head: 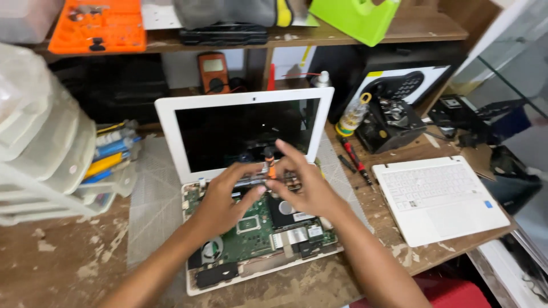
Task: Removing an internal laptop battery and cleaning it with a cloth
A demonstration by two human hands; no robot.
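A white laptop [251,188] lies open on a grey cutting mat [151,199], its keyboard cover off so the green circuit board [251,236], flat and studded with chips, shows in the plastic base. The dark glossy screen [245,134] stands upright behind. Both hands meet over the hinge edge of the base. The right hand [305,188] pinches a small screwdriver [270,162] with an orange and black handle, held upright, its fingers closed around it. The left hand [220,202] rests on the board with fingers curled toward the tool's tip; whether they grip anything cannot be told. The removed keyboard cover [439,197], a smooth white slab, lies well apart to the right near the table's edge. The wooden table [63,262] is worn, paint flaking, with bare room at lower left. Translucent plastic drawers [40,142] crowd the left side; red-handled tools [357,159] lie just right of the mat.
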